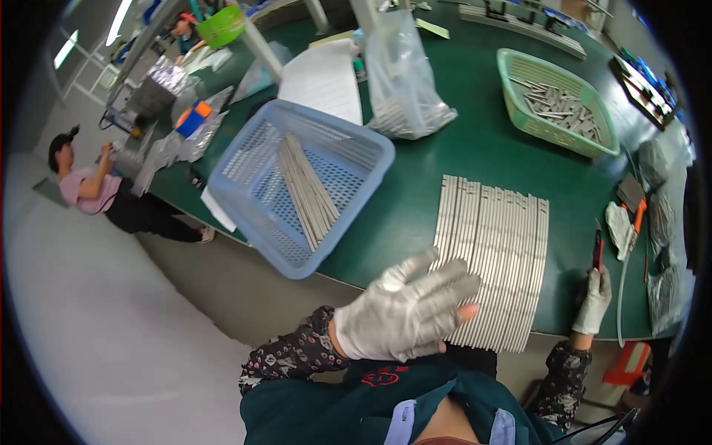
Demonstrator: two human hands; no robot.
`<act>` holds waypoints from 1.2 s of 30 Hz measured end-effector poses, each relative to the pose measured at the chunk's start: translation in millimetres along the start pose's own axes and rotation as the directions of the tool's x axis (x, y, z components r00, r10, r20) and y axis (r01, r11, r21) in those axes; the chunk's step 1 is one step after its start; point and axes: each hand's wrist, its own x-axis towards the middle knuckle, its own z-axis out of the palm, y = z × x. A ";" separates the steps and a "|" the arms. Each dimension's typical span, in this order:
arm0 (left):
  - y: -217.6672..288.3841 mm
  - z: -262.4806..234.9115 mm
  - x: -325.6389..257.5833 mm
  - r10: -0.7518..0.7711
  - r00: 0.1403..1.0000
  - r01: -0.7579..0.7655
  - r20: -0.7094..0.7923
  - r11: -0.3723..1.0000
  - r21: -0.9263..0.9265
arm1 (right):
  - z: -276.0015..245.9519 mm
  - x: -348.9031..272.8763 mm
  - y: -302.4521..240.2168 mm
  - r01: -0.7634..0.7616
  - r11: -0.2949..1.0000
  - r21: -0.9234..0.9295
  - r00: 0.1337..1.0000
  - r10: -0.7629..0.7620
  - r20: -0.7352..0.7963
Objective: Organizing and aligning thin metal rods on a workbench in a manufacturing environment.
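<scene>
Many thin silvery metal strips (489,259) lie side by side as a flat sheet on the green table, reaching its near edge. My left hand (406,308), in a white glove with bare fingertips showing, is spread over the lower left of the strips. Whether it touches them I cannot tell. Right of the strips, my gloved right hand (593,300) is closed around a red and black utility knife (598,248) that points away from me. A blue perforated basket (356,141) left of the strips holds a few more long strips (304,189).
A green basket (508,111) of short metal pieces stands far right. Behind the strips are a clear plastic bag (408,81) and paper sheets (319,81). An orange-handled tool (638,215) and wrapped bundles (664,230) line the right edge. A person (93,182) stands far left.
</scene>
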 end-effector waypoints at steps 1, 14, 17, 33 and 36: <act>-7.6 -19.9 2.6 -0.073 0.983 0.089 -0.169 0.992 0.088 | -5.4 0.0 4.5 -0.003 0.998 0.067 1.000 0.005 -0.017; -174.9 -64.6 -31.0 -0.956 -0.224 0.918 0.191 -0.141 0.371 | 7.2 -5.0 -3.8 -0.009 0.996 0.083 1.000 0.007 0.022; -183.9 -50.2 -31.5 -0.957 -0.237 0.909 0.164 -0.159 0.386 | 8.7 -9.3 -4.3 -0.024 0.994 0.103 1.000 0.022 0.015; -208.3 -32.8 -24.0 -0.870 -0.491 0.811 0.039 -0.440 0.385 | 7.4 -14.2 -4.8 -0.027 0.994 0.110 1.000 0.025 0.017; -240.7 -15.1 -95.5 -0.887 -0.461 0.842 0.015 -0.431 0.324 | 11.5 -15.5 -11.1 -0.024 0.989 0.144 0.996 0.011 0.091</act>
